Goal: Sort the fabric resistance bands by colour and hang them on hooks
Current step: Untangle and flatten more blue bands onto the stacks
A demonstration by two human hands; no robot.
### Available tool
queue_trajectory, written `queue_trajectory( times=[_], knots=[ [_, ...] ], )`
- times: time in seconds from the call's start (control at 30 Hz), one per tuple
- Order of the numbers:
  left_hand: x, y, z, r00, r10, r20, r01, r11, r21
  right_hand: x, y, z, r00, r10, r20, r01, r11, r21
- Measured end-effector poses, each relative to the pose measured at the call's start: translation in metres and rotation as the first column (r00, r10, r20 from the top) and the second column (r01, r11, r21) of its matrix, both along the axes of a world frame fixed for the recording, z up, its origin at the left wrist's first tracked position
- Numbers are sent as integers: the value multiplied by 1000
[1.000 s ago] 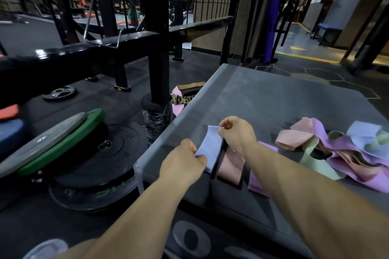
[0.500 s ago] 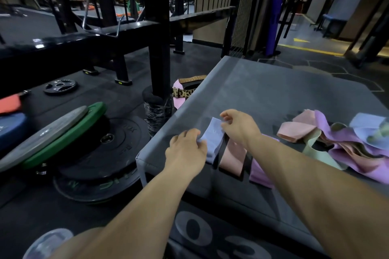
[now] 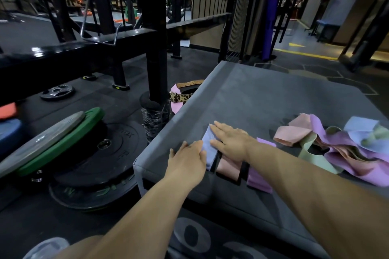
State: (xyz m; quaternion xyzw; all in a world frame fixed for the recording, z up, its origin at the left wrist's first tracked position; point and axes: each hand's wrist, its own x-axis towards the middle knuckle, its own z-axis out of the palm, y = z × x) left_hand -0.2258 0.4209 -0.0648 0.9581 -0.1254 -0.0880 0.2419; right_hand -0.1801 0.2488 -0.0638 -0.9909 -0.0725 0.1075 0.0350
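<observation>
A blue fabric band [image 3: 209, 147] lies flat near the left front corner of the grey plyo box [image 3: 263, 99]. My left hand [image 3: 187, 155] presses its left edge with straight fingers. My right hand [image 3: 230, 141] lies flat across its right side. Beside it a pink band [image 3: 228, 169] and a purple band [image 3: 257, 178] lie in a row, partly under my right forearm. A loose heap of pink, purple, green and blue bands [image 3: 341, 145] sits at the box's right.
Stacked weight plates [image 3: 84, 153] lie on the floor to the left. A black rack post [image 3: 154, 48] with a wrapped base stands by the box's left edge. A metal hook [image 3: 90, 12] sits on the rack beam. A leopard-print belt [image 3: 181, 96] lies beside the post.
Both hands lowered the blue band onto the box and went from pinching it to pressing it flat with open fingers.
</observation>
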Motion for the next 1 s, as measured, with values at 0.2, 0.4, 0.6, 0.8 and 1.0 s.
queue_trajectory(
  times=[0.2,0.4,0.6,0.8,1.0],
  knots=[
    [3,0,-7,1000,-31,-3,31,993,111,-2,-1,-1,1000,15,-11,-15,1000,-10],
    [5,0,-9,999,-40,-3,40,990,132,-3,-1,-2,1000,12,-13,-12,1000,1],
    [7,0,-4,1000,-14,-19,14,999,33,-2,1,5,1000,-20,-1,20,1000,-8],
    [5,-6,7,999,-11,37,8,997,78,-18,-13,24,996,-39,80,40,999,-9],
    [-12,-34,18,987,-59,149,48,996,74,-62,-57,42,984,-108,140,113,993,-25]
  ],
)
